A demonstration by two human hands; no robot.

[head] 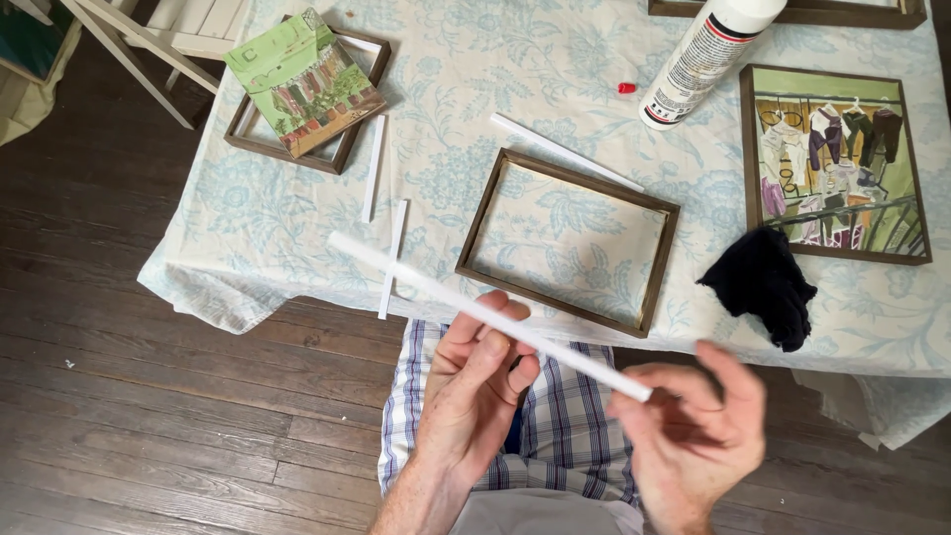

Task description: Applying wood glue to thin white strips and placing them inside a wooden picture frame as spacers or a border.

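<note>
right hand (693,436) blurred; glue bottle (705,54) cut off at top.

Soft even daylight, faint shadows; right hand (693,436) motion-blurred.

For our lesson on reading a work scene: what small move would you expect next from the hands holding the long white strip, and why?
Probably lowering the white strip toward the empty wooden frame. The left hand pinches its middle and the right hand is at its end, above the lap, off the table; similar strips lie beside that frame, and a glue bottle lies near.
</note>
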